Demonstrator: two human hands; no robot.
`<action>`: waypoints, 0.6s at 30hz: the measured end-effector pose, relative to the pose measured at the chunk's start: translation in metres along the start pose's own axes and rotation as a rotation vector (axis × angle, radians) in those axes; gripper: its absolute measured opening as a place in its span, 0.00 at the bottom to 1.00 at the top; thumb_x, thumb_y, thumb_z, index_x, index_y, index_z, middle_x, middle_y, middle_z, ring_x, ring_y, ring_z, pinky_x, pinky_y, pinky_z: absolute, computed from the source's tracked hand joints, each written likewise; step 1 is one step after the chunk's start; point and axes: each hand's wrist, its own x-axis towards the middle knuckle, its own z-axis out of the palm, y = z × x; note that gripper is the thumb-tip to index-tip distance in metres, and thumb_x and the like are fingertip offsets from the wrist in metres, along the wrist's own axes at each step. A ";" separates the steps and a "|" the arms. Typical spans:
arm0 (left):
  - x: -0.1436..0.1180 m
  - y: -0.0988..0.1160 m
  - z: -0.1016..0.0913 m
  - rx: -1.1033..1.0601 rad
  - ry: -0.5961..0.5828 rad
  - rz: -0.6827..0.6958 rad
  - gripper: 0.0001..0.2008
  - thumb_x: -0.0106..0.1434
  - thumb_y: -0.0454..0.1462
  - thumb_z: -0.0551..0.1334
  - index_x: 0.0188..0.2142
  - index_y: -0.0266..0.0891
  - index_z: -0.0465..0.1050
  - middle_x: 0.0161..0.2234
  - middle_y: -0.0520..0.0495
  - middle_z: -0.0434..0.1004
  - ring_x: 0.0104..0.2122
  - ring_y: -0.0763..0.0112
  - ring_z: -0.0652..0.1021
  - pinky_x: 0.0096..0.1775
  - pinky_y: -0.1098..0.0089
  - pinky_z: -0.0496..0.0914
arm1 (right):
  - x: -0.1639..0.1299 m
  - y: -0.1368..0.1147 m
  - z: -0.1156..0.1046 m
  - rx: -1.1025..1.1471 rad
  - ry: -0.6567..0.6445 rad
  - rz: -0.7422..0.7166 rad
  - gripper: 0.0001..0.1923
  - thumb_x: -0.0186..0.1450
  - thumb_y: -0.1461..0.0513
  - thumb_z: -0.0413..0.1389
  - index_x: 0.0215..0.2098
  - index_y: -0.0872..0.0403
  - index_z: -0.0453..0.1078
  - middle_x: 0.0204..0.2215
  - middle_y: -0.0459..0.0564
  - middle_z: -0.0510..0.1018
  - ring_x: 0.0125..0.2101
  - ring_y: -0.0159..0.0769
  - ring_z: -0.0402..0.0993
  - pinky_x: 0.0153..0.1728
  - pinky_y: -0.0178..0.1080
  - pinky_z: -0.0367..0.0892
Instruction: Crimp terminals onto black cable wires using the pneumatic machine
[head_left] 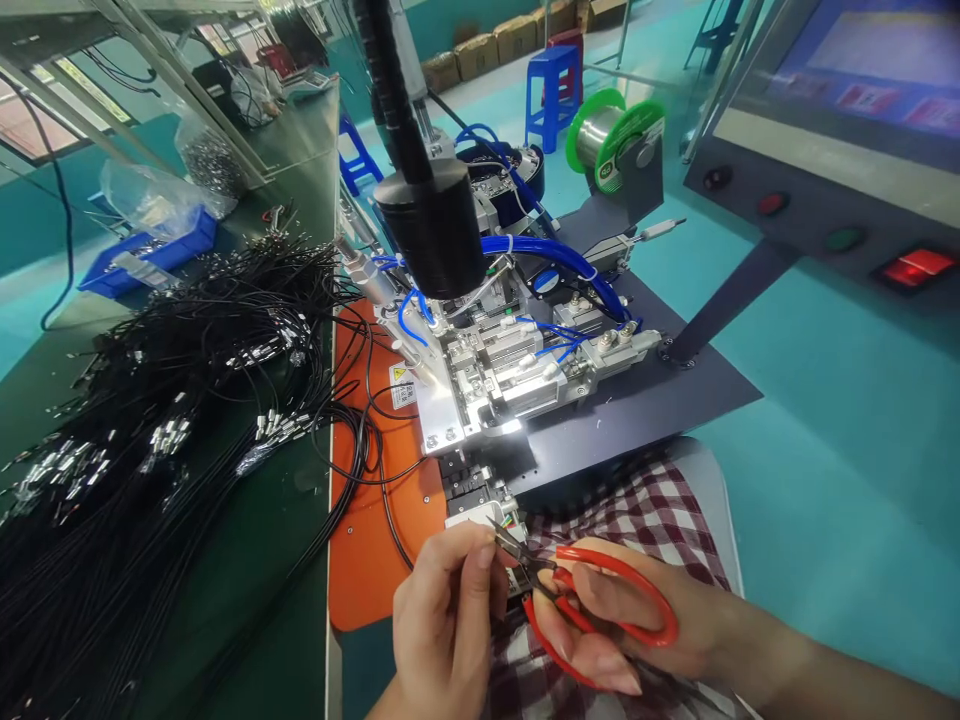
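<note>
Two hands meet: right hand [600, 620] grips red scissors [592, 590], blades beside the left hand's [446, 620] pinched fingertips; what they pinch is hidden.

A single view is given, taken from a camera worn on the head and aimed forward and down. The hands are seen close at the bottom edge, the machine [517, 350] just beyond, the table [285, 560] stretching away leftward.

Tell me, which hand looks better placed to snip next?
Probably the right hand: its fingers are through the red scissors, blades pointing at what the left hand pinches. The left only holds that small piece at the blade tips.
</note>
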 end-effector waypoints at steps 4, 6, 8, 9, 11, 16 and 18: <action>0.000 -0.003 0.001 0.028 0.039 -0.061 0.08 0.66 0.30 0.54 0.42 0.43 0.67 0.26 0.54 0.71 0.21 0.78 0.70 0.21 0.79 0.67 | 0.004 0.005 -0.001 0.016 0.016 -0.038 0.29 0.58 0.39 0.53 0.23 0.57 0.64 0.12 0.38 0.58 0.13 0.24 0.51 0.15 0.31 0.47; 0.001 -0.004 0.002 0.035 0.052 -0.099 0.06 0.67 0.31 0.54 0.40 0.43 0.67 0.26 0.55 0.70 0.21 0.78 0.70 0.21 0.80 0.66 | 0.006 0.008 -0.002 0.034 0.028 -0.048 0.28 0.59 0.40 0.52 0.22 0.57 0.64 0.12 0.38 0.58 0.13 0.23 0.50 0.15 0.31 0.46; 0.002 -0.006 0.003 0.048 0.059 -0.116 0.05 0.67 0.32 0.54 0.39 0.43 0.67 0.25 0.55 0.69 0.21 0.78 0.69 0.22 0.80 0.66 | 0.008 0.010 -0.003 0.056 0.031 -0.064 0.28 0.61 0.42 0.52 0.20 0.57 0.63 0.11 0.38 0.58 0.13 0.23 0.50 0.15 0.32 0.45; 0.002 -0.007 0.003 0.058 0.061 -0.116 0.05 0.67 0.32 0.54 0.38 0.43 0.67 0.25 0.55 0.69 0.22 0.78 0.69 0.22 0.80 0.66 | 0.009 0.011 -0.004 0.066 0.032 -0.075 0.27 0.62 0.43 0.52 0.20 0.56 0.62 0.11 0.38 0.58 0.12 0.24 0.50 0.16 0.32 0.45; 0.002 -0.009 0.003 0.080 0.062 -0.116 0.05 0.67 0.32 0.54 0.38 0.43 0.66 0.25 0.55 0.68 0.22 0.77 0.69 0.23 0.79 0.66 | 0.012 0.013 -0.003 0.068 0.030 -0.095 0.27 0.63 0.44 0.52 0.19 0.55 0.61 0.10 0.38 0.57 0.12 0.24 0.50 0.16 0.32 0.45; 0.006 -0.005 0.003 0.127 0.020 -0.075 0.05 0.67 0.33 0.53 0.38 0.43 0.66 0.27 0.53 0.68 0.23 0.76 0.68 0.24 0.77 0.65 | 0.007 0.029 -0.010 -0.059 0.086 -0.058 0.27 0.61 0.42 0.52 0.23 0.56 0.66 0.09 0.38 0.59 0.11 0.24 0.50 0.15 0.31 0.47; 0.010 0.001 0.001 0.156 -0.042 0.018 0.05 0.67 0.34 0.52 0.37 0.42 0.66 0.28 0.51 0.68 0.25 0.74 0.70 0.27 0.76 0.66 | -0.009 0.038 -0.027 -0.180 0.162 -0.033 0.27 0.60 0.41 0.51 0.24 0.56 0.69 0.09 0.40 0.61 0.11 0.25 0.55 0.16 0.32 0.51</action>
